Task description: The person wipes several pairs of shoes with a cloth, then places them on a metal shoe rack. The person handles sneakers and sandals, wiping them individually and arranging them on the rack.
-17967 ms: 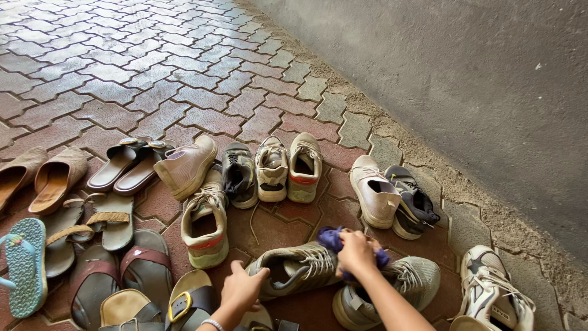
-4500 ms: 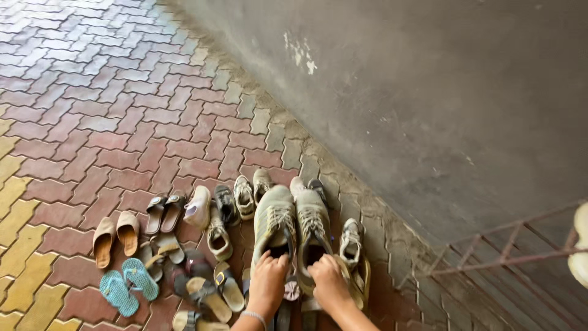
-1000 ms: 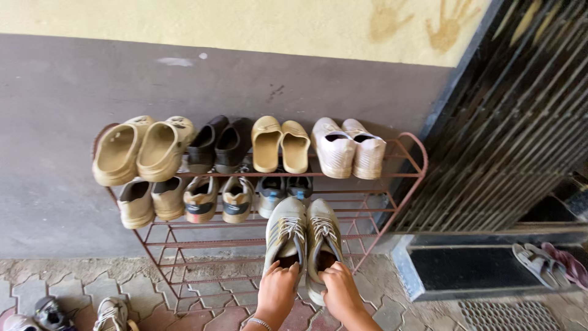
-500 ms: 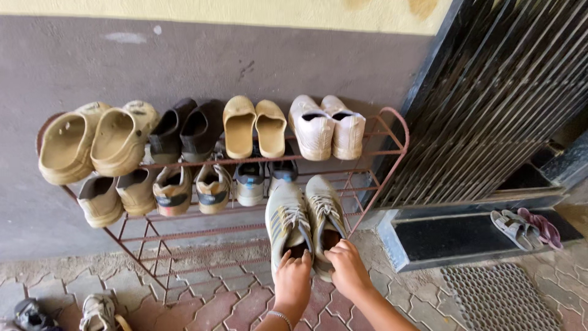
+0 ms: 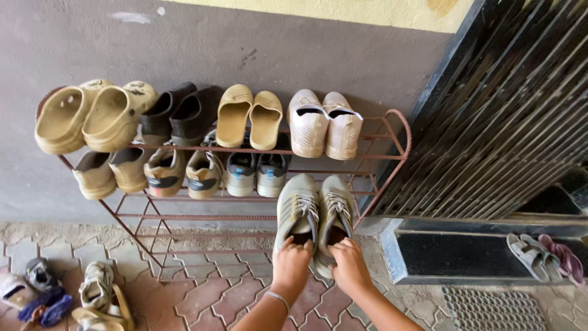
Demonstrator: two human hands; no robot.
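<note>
Head view: the grey-green sneakers (image 5: 313,214) sit toes-forward at the right end of the rack's second shelf. The left hand (image 5: 290,268) pinches one heel collar, the right hand (image 5: 348,268) the other. They look light, with soft mesh uppers, laces and stiff rubber soles; the heels seem the firmest grip. The rust-red wire rack (image 5: 392,160) also carries foam clogs (image 5: 86,116) and slippers (image 5: 250,117).

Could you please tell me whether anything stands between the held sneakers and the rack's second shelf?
Nothing visible: the pair of grey-green lace-up sneakers points at the open right end of the rust-red metal rack, beside blue-tabbed grey shoes.
</note>
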